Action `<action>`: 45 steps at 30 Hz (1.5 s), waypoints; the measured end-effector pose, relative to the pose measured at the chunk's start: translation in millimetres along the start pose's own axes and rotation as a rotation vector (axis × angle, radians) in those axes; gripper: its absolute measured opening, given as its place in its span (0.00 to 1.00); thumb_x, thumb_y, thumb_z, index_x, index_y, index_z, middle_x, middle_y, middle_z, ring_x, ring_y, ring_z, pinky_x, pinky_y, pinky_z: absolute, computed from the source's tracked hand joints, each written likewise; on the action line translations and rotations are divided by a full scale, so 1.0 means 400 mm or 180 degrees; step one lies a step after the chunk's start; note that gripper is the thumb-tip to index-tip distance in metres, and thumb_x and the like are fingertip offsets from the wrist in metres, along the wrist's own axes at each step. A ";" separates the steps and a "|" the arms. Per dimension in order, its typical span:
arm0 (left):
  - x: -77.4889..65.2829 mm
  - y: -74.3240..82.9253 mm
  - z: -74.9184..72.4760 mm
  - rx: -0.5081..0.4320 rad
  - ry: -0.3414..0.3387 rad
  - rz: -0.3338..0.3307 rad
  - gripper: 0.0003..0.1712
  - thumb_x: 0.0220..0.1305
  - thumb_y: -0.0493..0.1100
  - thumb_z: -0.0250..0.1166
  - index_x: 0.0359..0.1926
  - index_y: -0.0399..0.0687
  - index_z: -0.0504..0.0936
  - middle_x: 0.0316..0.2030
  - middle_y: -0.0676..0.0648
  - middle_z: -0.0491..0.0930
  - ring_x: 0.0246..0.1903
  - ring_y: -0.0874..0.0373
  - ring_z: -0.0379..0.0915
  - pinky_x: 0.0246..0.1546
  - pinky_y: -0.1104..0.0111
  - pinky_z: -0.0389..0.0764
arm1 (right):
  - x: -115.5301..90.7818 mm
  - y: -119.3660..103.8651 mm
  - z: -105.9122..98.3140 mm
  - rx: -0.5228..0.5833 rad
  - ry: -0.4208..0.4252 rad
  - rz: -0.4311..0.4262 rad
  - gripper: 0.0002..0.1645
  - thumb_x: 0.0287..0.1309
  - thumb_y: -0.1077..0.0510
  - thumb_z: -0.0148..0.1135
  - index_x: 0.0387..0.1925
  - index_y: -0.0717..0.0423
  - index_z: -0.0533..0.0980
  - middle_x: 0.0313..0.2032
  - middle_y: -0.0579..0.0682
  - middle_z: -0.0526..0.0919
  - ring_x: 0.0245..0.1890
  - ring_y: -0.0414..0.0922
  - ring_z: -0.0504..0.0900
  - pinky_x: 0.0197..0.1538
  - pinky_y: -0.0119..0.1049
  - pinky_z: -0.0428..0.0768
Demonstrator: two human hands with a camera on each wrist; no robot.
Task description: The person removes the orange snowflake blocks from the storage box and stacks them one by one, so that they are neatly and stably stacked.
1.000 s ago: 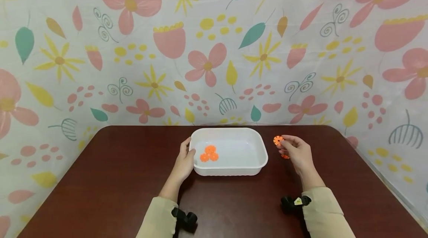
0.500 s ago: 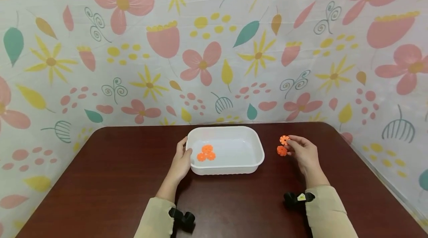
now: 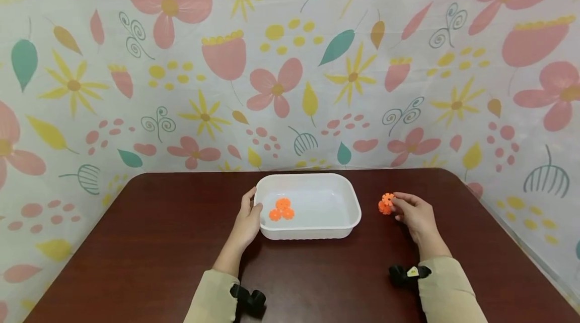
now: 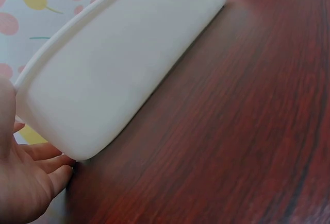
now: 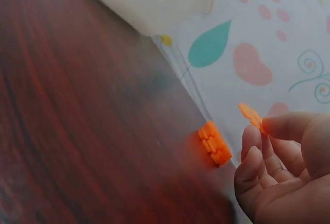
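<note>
My left hand [image 3: 246, 223] holds the left end of a white plastic basin [image 3: 321, 207], thumb over the rim and fingers along the outer side. Inside the basin, toward its left, three orange notched discs [image 3: 282, 210] lie grouped together. To the right of the basin, my right hand [image 3: 418, 218] pinches another orange notched disc [image 5: 249, 116] between thumb and fingertips. Close by, a short stack of orange discs [image 5: 214, 144] stands on the table; in the head view the pinched disc partly overlaps it.
The dark red-brown wooden table [image 3: 149, 252] extends around the basin. A white cloth [image 3: 281, 131] with flowers and leaves hangs behind it. Black wrist cameras [image 3: 249, 300] are strapped over beige sleeves.
My right hand first held the disc nearer the basin, then moved right and lowered it toward the stack, which has come more into view. The left hand keeps its hold on the basin.
</note>
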State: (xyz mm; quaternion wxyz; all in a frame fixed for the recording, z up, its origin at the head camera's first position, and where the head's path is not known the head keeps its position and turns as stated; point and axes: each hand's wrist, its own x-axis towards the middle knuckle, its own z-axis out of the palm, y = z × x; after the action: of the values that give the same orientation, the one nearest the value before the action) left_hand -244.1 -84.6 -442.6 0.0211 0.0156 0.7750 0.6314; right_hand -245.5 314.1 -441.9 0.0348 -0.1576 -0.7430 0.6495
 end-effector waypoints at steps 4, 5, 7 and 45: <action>-0.019 0.039 -0.008 0.0002 -0.0026 -0.0033 0.30 0.72 0.40 0.42 0.72 0.44 0.49 0.63 0.31 0.63 0.61 0.39 0.64 0.59 0.48 0.68 | 0.004 0.008 0.001 0.0048 -0.0026 -0.0020 0.23 0.63 0.53 0.58 0.56 0.59 0.70 0.31 0.34 0.79 0.30 0.31 0.82 0.32 0.28 0.80; -0.025 0.049 -0.009 -0.0006 -0.0031 -0.0037 0.30 0.72 0.40 0.42 0.72 0.43 0.49 0.63 0.31 0.62 0.61 0.39 0.64 0.60 0.48 0.67 | 0.005 0.009 0.002 0.0051 -0.0032 -0.0033 0.22 0.63 0.54 0.58 0.56 0.60 0.70 0.30 0.34 0.80 0.30 0.32 0.82 0.32 0.28 0.80; -0.017 0.040 -0.010 0.0009 -0.0040 -0.0026 0.30 0.72 0.40 0.42 0.72 0.43 0.48 0.63 0.30 0.62 0.61 0.38 0.64 0.60 0.47 0.67 | 0.006 0.011 0.003 0.0061 -0.0033 -0.0045 0.22 0.63 0.55 0.57 0.55 0.61 0.70 0.30 0.34 0.80 0.30 0.32 0.82 0.32 0.28 0.80; 0.008 -0.004 -0.001 -0.0037 -0.0027 -0.0093 0.30 0.73 0.42 0.43 0.73 0.49 0.48 0.65 0.33 0.61 0.62 0.41 0.63 0.61 0.48 0.66 | 0.016 0.019 0.014 -0.0697 0.0328 -0.0079 0.23 0.62 0.55 0.58 0.53 0.66 0.73 0.24 0.41 0.80 0.23 0.36 0.79 0.26 0.32 0.79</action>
State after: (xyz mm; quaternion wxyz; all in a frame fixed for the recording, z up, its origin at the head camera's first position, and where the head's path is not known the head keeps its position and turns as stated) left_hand -247.2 -85.2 -444.0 0.0336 0.0069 0.7714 0.6355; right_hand -251.5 311.5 -451.0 0.0636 -0.1844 -0.8087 0.5550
